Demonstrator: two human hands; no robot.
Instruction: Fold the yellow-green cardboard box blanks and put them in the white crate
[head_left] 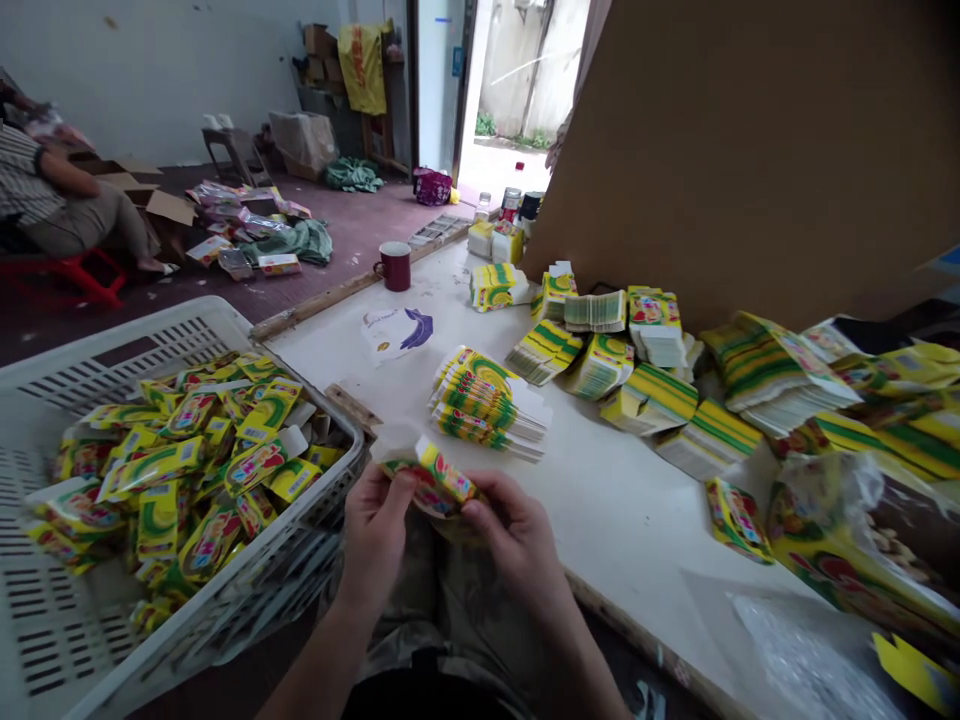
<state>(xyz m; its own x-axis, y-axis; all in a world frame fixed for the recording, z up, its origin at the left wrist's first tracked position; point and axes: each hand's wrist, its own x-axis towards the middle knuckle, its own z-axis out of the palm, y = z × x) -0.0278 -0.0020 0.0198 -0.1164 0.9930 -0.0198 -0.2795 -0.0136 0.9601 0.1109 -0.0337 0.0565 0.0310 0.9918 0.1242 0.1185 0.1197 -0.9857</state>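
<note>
1. Nearest, the left hand [379, 530] pinched one end of a yellow-green carton [444, 478] between thumb and fingers, and the right hand [517, 525] pinched its other end; the carton was held up at the near edge of the white surface [615, 520], a pale flap standing out beyond the left fingers
2. To do this well, a light grip near the card's edges seemed best, with thumbs working along the folds, since a hard squeeze could have creased the panels
3. To the left, a white basket [34, 440] held a loose heap of filled packs [255, 465]; red lettering and barcode-like patches showed, but the words were too small to read
4. Just past the hands lay a fanned stack of flat cartons [480, 395], with the same red lettering, equally unreadable
5. On the right stood an open printed bag [817, 540] with pale pieces inside, its brand unclear
6. Farther along, more carton stacks [652, 400] lay near a brown board [750, 150]; a paper with purple print [381, 335] carried faint lettering, and the dark red mug [396, 268] showed no writing
7. At the back hung a yellow sheet [364, 70] with red characters that could not be made out
</note>
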